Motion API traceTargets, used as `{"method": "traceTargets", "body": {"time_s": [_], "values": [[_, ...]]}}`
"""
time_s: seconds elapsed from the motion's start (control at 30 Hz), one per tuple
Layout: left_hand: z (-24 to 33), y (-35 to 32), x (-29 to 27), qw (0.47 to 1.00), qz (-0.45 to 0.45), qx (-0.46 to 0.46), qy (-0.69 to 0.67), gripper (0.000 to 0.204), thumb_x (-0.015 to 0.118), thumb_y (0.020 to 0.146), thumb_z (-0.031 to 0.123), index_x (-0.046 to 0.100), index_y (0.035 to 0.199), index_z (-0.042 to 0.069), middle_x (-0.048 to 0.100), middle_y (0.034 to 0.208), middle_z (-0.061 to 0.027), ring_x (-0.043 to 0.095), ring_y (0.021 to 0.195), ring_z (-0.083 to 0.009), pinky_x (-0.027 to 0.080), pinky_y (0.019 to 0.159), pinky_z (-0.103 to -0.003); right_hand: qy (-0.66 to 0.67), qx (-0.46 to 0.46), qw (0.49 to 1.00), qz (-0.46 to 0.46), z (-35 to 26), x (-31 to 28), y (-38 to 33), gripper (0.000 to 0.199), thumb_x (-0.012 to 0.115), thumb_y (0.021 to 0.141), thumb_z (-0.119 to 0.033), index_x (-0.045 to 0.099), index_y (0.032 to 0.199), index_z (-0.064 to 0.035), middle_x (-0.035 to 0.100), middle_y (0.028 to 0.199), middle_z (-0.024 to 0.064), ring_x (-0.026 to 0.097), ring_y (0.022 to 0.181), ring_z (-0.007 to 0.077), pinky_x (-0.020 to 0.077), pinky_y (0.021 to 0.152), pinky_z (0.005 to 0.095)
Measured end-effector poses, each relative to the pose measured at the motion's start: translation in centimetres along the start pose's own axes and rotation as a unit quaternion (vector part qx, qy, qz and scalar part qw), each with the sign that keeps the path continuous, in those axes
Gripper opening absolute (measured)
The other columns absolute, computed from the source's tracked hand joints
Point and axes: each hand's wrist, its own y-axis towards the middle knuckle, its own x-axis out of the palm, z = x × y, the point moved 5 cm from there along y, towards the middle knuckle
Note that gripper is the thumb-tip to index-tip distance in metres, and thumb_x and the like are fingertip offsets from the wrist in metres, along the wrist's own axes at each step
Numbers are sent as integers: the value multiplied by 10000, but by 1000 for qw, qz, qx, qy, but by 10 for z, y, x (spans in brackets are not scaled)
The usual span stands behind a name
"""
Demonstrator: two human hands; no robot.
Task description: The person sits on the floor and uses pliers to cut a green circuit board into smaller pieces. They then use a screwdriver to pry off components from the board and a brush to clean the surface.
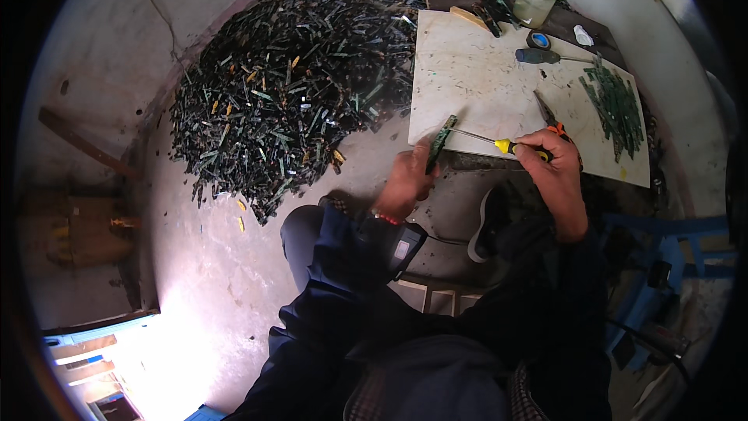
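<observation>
My left hand (407, 183) is closed round the lower end of a narrow dark green circuit board strip (442, 139), tilted up at the near left edge of a pale board (483, 97). In my right hand (557, 175) is a screwdriver (505, 146) with a yellow and black handle. Its thin shaft points left, and the tip meets or nearly meets the strip; exact contact is too small to tell. Pliers (546, 111) with orange handles lie on the board just beyond my right hand, partly covered by it. Several green strips (614, 109) are stacked on the board's right side.
A large heap of dark strips (288, 93) covers the floor at left and back. Beyond my hands lie another screwdriver (538, 56), a blue tape roll (538, 40) and a translucent tub (534, 4). A blue stool-like frame (662, 288) stands at right.
</observation>
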Motion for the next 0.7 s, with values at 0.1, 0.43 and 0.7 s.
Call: {"method": "traceTargets", "body": {"time_s": [0.1, 0.43, 0.7], "values": [[-3, 1, 0, 999, 6, -7, -31, 272, 470, 986, 322, 575, 1076, 87, 456, 702, 9, 364, 481, -80, 293, 436, -264, 7, 8, 1000, -6, 2, 1, -1, 85, 670, 875, -34, 648, 923, 33, 629, 822, 22, 526, 751, 61, 431, 674, 226], [-1, 0, 2, 997, 41, -20, -70, 605, 384, 985, 606, 511, 708, 82, 353, 504, 26, 301, 405, -94, 226, 397, -274, 1, 34, 999, 20, -1, 2, -3, 99, 666, 885, -51, 653, 925, 39, 641, 836, 29, 539, 769, 66, 443, 696, 232], [0, -1, 2, 996, 43, -20, -80, 617, 385, 993, 601, 532, 715, 69, 368, 503, 21, 316, 404, -97, 239, 397, -272, -4, 33, 999, -2, 3, 3, -1, 106, 664, 886, -53, 665, 942, 38, 653, 846, 37, 548, 785, 72, 447, 718, 231]]}}
